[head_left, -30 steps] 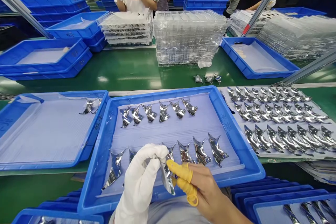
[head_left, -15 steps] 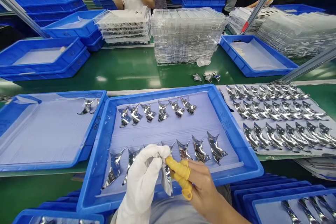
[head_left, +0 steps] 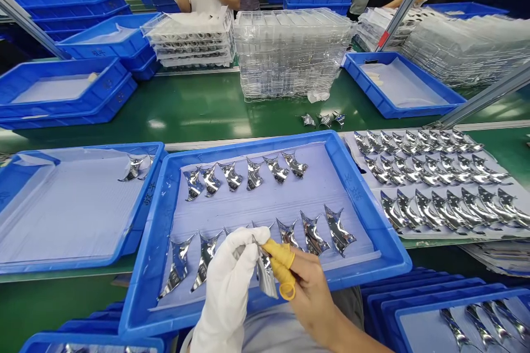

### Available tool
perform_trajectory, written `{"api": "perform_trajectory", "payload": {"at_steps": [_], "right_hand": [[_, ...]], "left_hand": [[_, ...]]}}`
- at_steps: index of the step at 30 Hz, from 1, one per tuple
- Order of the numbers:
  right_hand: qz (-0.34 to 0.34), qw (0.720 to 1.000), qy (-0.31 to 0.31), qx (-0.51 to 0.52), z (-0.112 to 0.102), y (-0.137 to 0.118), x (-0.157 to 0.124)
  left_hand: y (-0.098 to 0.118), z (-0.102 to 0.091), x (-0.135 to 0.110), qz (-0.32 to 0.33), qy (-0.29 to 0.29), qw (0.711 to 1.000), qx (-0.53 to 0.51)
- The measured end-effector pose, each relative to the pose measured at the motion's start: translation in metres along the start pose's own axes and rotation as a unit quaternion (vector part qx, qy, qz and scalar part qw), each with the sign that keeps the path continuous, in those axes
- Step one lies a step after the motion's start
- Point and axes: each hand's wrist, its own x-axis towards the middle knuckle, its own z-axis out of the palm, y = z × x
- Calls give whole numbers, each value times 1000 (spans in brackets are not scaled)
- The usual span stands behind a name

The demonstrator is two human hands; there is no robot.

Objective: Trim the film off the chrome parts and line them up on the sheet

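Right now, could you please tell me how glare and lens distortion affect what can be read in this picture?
In the head view, light flares on the chrome parts in the blue tray, and pale glare patches sit on the green bench. The wide lens appears to stretch things near the frame's edges. The part at the gloved hand reflects so strongly that its shape is hard to read.

We see a bright, evenly lit scene, with the light falling from overhead. Long pale patches of glare lie on the green workbench (head_left: 157, 124), and only soft, faint shadows gather beneath the blue trays (head_left: 265, 140). The mirror-finish metal pieces (head_left: 337, 230) throw hard white highlights, and the stacked clear plastic trays (head_left: 290, 55) glint. Wide-angle distortion slants the aluminium rails (head_left: 28, 21) near the frame edges, where we lose a little sharpness.
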Motion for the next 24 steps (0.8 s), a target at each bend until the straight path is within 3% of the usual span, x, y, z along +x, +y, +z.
{"api": "perform_trajectory", "payload": {"at_steps": [5,9,17,24], "right_hand": [[-10,997,-50,50,-6,-1,1],[-57,995,-71,-28,-13,2,0],[-136,984,-56,-104,-14,4,1],[-107,990,-25,-88,-7,3,0]], "left_hand": [[4,-2,4,-5,16,1000,-9],[7,-4,5,7,13,1000,-17],[7,-6,2,7,6,999,-34],[6,-1,3,-1,-16,1000,-23]]}}
